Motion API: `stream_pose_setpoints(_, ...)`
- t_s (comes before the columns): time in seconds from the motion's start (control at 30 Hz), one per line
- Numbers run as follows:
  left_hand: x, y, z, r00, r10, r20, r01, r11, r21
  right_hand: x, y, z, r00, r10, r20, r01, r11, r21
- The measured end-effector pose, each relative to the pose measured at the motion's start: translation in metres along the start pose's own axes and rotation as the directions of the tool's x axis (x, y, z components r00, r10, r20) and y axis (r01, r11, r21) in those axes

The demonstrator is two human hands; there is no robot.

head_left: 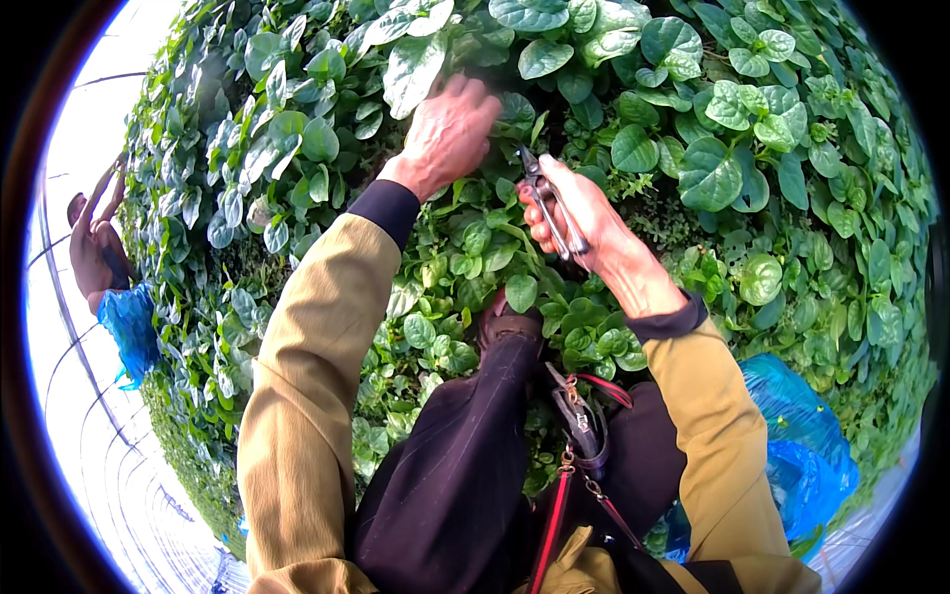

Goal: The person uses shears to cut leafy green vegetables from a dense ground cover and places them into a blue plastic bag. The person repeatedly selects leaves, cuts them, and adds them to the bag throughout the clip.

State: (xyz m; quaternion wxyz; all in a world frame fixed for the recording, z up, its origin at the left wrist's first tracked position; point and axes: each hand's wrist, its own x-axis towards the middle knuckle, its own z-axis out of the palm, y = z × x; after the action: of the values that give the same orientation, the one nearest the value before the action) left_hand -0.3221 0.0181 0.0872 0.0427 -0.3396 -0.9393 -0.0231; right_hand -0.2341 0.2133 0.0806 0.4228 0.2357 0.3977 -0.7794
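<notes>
My left hand reaches into the leafy green plants at the upper middle, its fingers curled by a large pale leaf; what lies between the fingertips is hidden. To the right of it, my right hand is closed around small pruning shears with dark blades and metal handles. The shears point up and left, towards the stems between my hands. Broad-leaved plants surround both hands.
Blue plastic bags lie at my right side. A small bag with red straps hangs between my legs. Another person crouches at the far left among the plants, beside a blue bag.
</notes>
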Motion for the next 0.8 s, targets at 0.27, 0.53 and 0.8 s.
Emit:
stream_pose_setpoints(0.27, 0.002, 0.006, 0.0, 0.997, 0.064, 0.043, -0.065, 0.998, 0.02, -0.006, -0.016, 0.005, 1.0, 0.014, -0.005, -0.014, 1.0, -0.022)
stream_pose_setpoints(0.53, -0.004, -0.002, -0.025, 0.931, -0.335, 0.144, 0.365, 0.846, -0.39, -0.035, 0.002, -0.013, 0.999, -0.008, 0.045, 0.002, 0.991, 0.136)
stream_pose_setpoints(0.8, -0.011, -0.006, -0.087, 0.967, -0.239, 0.089, 0.254, 0.876, -0.41, -0.049, -0.014, -0.015, 0.995, 0.014, 0.096, -0.022, 0.996, 0.085)
